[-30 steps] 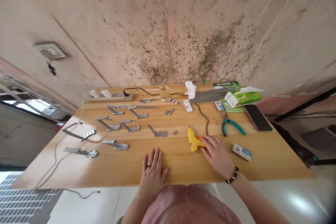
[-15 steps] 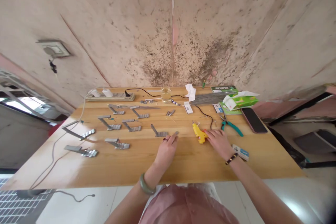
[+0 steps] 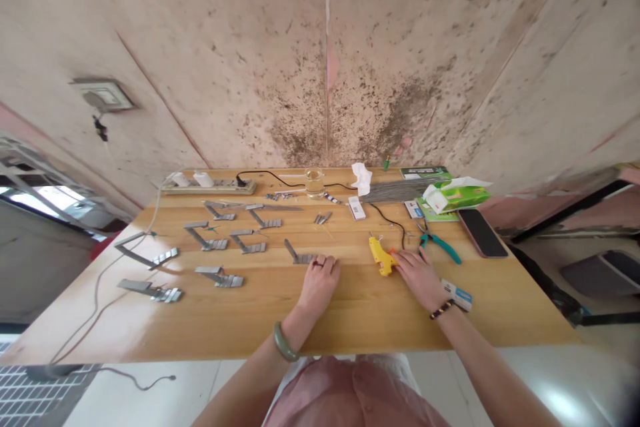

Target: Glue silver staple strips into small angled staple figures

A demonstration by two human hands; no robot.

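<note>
My left hand (image 3: 319, 282) is low over the table with its fingers curled together. Its fingertips meet the right end of a grey L-shaped strip piece (image 3: 301, 258); whatever is under them is hidden. Farther right, my right hand (image 3: 419, 275) has its fingers around the rear of a yellow glue gun (image 3: 382, 257), by the orange trigger. The gun lies tilted on the tabletop, nozzle pointing away. Several similar grey bent pieces (image 3: 249, 244) stand to the left. A few loose grey strips (image 3: 323, 218) lie beyond my left hand.
Teal-handled pliers (image 3: 443, 247), a phone (image 3: 483, 233) and a small box (image 3: 457, 294) lie at the right. Behind are a tissue pack (image 3: 457, 195), a bundle of grey rods (image 3: 395, 190), a glass cup (image 3: 315, 183) and a power strip (image 3: 225, 186). Cables cross the left side.
My left hand has shifted slightly so its fingers cover the L-shaped piece's right end. The small grey strip seen at its fingertips is now hidden. My right hand stays at the glue gun.
</note>
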